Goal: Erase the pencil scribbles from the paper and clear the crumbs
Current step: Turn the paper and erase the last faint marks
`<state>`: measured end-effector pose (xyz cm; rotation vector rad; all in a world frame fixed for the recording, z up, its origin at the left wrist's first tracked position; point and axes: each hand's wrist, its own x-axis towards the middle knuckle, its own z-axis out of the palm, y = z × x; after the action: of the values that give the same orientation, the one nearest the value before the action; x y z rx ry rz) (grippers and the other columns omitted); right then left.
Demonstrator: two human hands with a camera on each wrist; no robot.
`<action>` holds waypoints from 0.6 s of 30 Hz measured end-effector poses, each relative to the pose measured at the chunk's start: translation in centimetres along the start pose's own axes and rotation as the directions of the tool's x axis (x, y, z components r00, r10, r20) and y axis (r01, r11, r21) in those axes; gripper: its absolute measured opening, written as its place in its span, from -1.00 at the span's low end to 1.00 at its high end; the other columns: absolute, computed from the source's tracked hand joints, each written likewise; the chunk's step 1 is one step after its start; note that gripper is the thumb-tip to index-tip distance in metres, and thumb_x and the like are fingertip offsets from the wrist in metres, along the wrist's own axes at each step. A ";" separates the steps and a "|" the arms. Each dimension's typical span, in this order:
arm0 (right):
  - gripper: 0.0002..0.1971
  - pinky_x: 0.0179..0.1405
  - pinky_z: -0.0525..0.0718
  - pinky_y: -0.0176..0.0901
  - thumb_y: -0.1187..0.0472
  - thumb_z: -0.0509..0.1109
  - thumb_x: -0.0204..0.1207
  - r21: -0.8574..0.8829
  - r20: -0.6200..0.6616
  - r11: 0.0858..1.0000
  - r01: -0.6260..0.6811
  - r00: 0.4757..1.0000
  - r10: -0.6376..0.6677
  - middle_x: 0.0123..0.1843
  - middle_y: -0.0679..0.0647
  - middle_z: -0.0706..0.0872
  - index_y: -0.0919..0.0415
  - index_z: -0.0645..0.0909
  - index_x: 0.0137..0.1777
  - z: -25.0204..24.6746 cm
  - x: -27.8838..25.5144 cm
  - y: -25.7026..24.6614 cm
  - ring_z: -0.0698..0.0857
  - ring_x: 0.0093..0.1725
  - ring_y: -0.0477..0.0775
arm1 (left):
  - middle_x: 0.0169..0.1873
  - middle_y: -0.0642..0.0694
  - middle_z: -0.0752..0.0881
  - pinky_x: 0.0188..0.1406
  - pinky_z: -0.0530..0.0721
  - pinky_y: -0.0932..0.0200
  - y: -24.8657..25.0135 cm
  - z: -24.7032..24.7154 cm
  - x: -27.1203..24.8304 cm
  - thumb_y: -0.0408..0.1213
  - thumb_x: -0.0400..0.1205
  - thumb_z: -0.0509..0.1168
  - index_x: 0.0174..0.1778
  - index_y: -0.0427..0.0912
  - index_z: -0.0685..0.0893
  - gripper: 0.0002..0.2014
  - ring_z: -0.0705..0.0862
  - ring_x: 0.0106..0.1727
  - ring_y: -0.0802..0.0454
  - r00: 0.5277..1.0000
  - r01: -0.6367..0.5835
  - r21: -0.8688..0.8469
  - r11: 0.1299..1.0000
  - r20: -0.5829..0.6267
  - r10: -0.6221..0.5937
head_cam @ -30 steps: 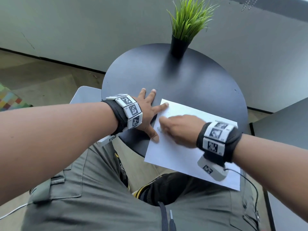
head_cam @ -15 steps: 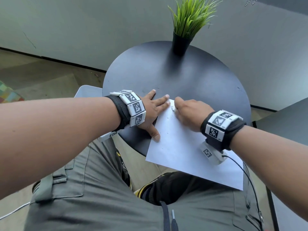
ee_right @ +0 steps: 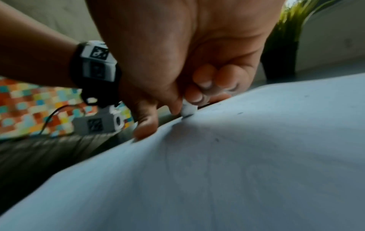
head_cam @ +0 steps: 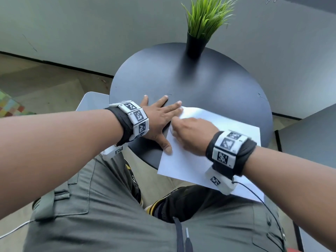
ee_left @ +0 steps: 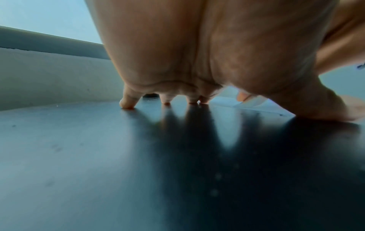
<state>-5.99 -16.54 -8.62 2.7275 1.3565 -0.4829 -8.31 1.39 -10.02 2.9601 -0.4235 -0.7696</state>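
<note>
White paper (head_cam: 190,160) lies at the black desk's (head_cam: 200,84) 6 o'clock edge; the spread, flat left hand (head_cam: 160,120) pins it while the right hand (head_cam: 189,135) pinches an eraser (ee_right: 188,109) against it.

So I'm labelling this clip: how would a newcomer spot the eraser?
Start at the round black table and the white paper on it. At the paper's left edge, the right hand pinches the eraser: a small white block, touching the sheet.
</note>
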 end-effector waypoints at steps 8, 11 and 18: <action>-0.75 -0.23 0.58 0.05 -0.02 0.12 0.68 0.052 -0.016 0.998 0.020 1.000 -0.019 -0.07 0.20 0.67 0.16 0.32 0.15 0.3 -1.2 -0.8 0.68 -0.12 0.37 | 0.71 0.23 -0.37 0.42 0.01 -0.78 0.3 -0.2 -0.1 0.72 0.03 0.29 0.70 0.21 -0.38 0.47 -0.33 0.74 -0.17 1.000 0.005 0.001 1.000 0.022 -0.005; -0.78 -0.25 0.51 0.03 -0.07 0.05 0.70 0.034 0.038 0.999 -0.008 0.999 0.006 -0.08 0.19 0.66 0.08 0.25 0.02 0.0 -1.8 0.9 0.65 -0.14 0.35 | 0.71 0.21 -0.37 0.37 0.12 -0.80 0.7 -0.8 0.0 0.71 0.04 0.30 0.71 0.19 -0.35 0.47 -0.31 0.74 -0.21 0.998 0.024 0.031 0.999 0.054 -0.025; -0.87 -0.25 0.50 0.02 0.09 0.11 0.67 0.010 0.001 0.998 -0.057 0.998 0.057 -0.07 0.20 0.64 0.11 0.26 0.08 -0.4 -1.7 1.8 0.62 -0.15 0.34 | 0.70 0.20 -0.40 0.40 0.37 -0.57 2.4 -2.2 -0.2 0.60 0.12 0.43 0.73 0.11 -0.36 0.48 -0.25 0.74 -0.35 0.990 0.069 0.108 0.992 0.116 -0.082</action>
<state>-5.37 -18.85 -7.86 2.7651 1.2764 -0.4874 -8.00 -0.86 -7.72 3.0524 -0.3707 -0.9664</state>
